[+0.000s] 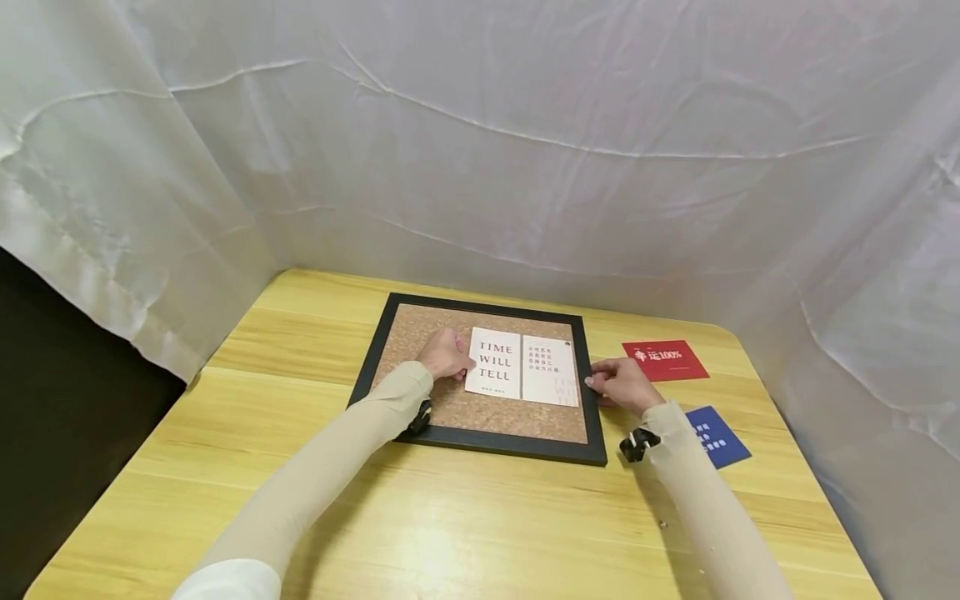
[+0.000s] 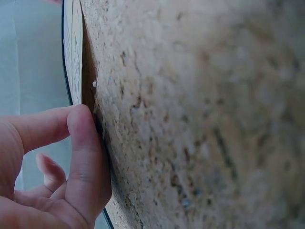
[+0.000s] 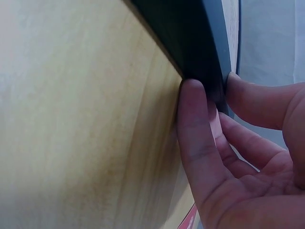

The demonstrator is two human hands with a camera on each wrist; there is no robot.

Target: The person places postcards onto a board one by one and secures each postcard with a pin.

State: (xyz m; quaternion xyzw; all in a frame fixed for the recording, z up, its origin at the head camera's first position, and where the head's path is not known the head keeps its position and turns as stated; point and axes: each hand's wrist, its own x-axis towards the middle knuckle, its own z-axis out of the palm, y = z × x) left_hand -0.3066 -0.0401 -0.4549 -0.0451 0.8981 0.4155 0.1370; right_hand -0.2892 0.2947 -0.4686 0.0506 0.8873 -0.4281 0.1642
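White card [image 1: 493, 362] on corkboard [image 1: 442, 317]: left hand [image 1: 446, 354] pinches edge; right hand [image 1: 624, 385] grips black frame [image 1: 487, 443].

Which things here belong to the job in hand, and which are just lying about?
In the job:
TIME WILL TELL card, pinched by the left hand
white card beside it
black-framed corkboard, its edge gripped by the right hand

Apparently lying about, untouched:
red card
blue card
Either may be waiting its turn.
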